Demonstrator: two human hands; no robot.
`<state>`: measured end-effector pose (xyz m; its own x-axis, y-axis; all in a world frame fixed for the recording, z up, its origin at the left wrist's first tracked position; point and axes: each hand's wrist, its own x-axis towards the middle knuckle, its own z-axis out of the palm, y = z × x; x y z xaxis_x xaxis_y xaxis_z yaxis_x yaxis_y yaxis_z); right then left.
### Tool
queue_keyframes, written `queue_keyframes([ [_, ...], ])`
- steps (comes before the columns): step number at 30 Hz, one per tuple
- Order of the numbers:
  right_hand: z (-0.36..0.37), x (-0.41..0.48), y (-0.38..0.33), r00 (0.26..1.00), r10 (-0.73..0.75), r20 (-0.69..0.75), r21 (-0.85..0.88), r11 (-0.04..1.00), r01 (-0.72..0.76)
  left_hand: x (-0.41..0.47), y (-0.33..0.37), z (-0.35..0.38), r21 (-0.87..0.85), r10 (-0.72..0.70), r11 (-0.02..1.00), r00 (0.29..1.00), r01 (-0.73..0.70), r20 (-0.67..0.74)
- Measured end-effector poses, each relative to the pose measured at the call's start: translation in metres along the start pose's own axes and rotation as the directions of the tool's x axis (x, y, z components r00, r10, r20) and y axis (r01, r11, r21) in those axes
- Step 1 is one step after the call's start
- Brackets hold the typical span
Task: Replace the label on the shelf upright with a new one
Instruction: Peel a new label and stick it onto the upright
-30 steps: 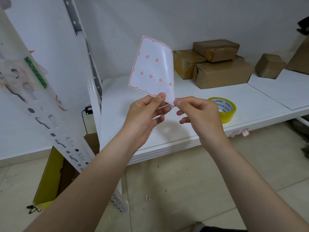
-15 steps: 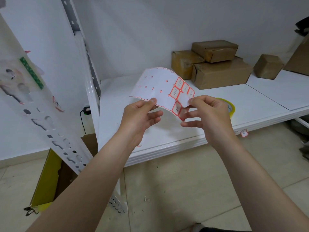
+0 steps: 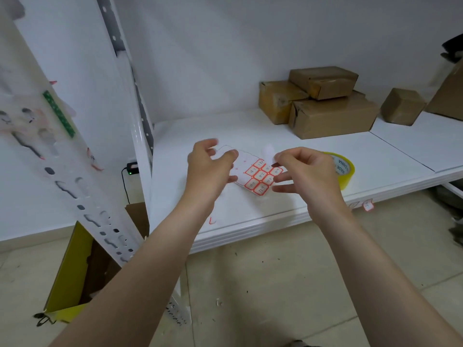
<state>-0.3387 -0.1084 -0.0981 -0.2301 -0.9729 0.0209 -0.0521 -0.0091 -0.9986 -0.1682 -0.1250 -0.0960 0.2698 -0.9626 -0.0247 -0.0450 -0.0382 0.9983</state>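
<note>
Leaving the perforated shelf upright (image 3: 67, 171) at the near left untouched, with scraps of old label and a green strip (image 3: 59, 113) on its face, the person has turned the label sheet (image 3: 253, 171) printed side up. They have brought it down from the raised pose of a second ago, so it now sits low over the front part of the shelf board (image 3: 275, 211). That reads as the peeling step: a fresh label is coming off, and sticking it to the upright is not yet begun. The left hand (image 3: 208, 171) pinches the sheet's left end, thumb on top, its upper fingers blurred. The right hand (image 3: 310, 176) pinches a small white label (image 3: 268, 152), lifted at the sheet's far right corner, between thumb and forefinger, its other fingers loosely spread beneath. Just behind that hand lies a yellow tape roll (image 3: 347, 171); cardboard boxes (image 3: 330, 116) are stacked by the board's back edge.
</note>
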Motion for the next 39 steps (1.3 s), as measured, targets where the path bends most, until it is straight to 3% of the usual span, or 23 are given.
queue_keyframes([
  [4, 0.019, -0.007, -0.010, 0.999, -0.041, 0.019, 0.021, 0.999, 0.040, -0.028, 0.025, -0.015, 0.184, 0.410, 0.896, 0.912, -0.404, 0.004],
  [8, 0.043, -0.024, -0.023, 0.991, -0.104, 0.087, 0.036, 0.994, 0.101, -0.054, 0.052, -0.046, 0.273, 0.720, 0.663, 0.693, -0.697, 0.020],
  [13, 0.080, -0.056, -0.051, 0.959, -0.211, 0.187, 0.091, 0.976, 0.197, -0.067, 0.062, -0.091, 0.387, 0.854, 0.464, 0.518, -0.797, 0.042],
  [16, 0.102, -0.074, -0.066, 0.933, -0.277, 0.231, 0.103, 0.960, 0.260, -0.076, 0.071, -0.119, 0.420, 0.934, 0.313, 0.355, -0.852, 0.025],
  [19, 0.120, -0.087, -0.079, 0.914, -0.324, 0.246, 0.126, 0.945, 0.301, -0.081, 0.076, -0.147, 0.480, 0.985, 0.173, 0.159, -0.860, -0.069],
  [21, 0.132, -0.094, -0.089, 0.899, -0.360, 0.251, 0.150, 0.932, 0.331, -0.079, 0.078, -0.166, 0.540, 0.979, 0.181, 0.102, -0.822, -0.174],
  [22, 0.138, -0.097, -0.094, 0.890, -0.381, 0.250, 0.165, 0.923, 0.349, -0.078, 0.080, -0.174, 0.558, 0.958, 0.260, 0.140, -0.788, -0.249],
  [23, 0.143, -0.099, -0.098, 0.882, -0.401, 0.249, 0.181, 0.914, 0.364, -0.077, 0.081, -0.180, 0.543, 0.912, 0.387, 0.226, -0.745, -0.341],
  [25, 0.154, -0.102, -0.107, 0.869, -0.430, 0.243, 0.208, 0.899, 0.386, -0.075, 0.086, -0.189, 0.404, 0.753, 0.651, 0.476, -0.643, -0.455],
  [27, 0.162, -0.102, -0.113, 0.862, -0.449, 0.237, 0.227, 0.888, 0.400, -0.072, 0.091, -0.193, 0.237, 0.610, 0.789, 0.675, -0.567, -0.415],
  [28, 0.166, -0.102, -0.116, 0.860, -0.453, 0.234, 0.236, 0.885, 0.401, -0.069, 0.093, -0.195, 0.174, 0.571, 0.817, 0.729, -0.550, -0.378],
  [30, 0.171, -0.100, -0.122, 0.858, -0.460, 0.227, 0.252, 0.879, 0.404, -0.066, 0.098, -0.195, 0.110, 0.550, 0.831, 0.773, -0.546, -0.317],
  [39, 0.171, -0.099, -0.124, 0.862, -0.460, 0.214, 0.287, 0.873, 0.395, -0.062, 0.106, -0.183, 0.119, 0.556, 0.825, 0.756, -0.553, -0.345],
])
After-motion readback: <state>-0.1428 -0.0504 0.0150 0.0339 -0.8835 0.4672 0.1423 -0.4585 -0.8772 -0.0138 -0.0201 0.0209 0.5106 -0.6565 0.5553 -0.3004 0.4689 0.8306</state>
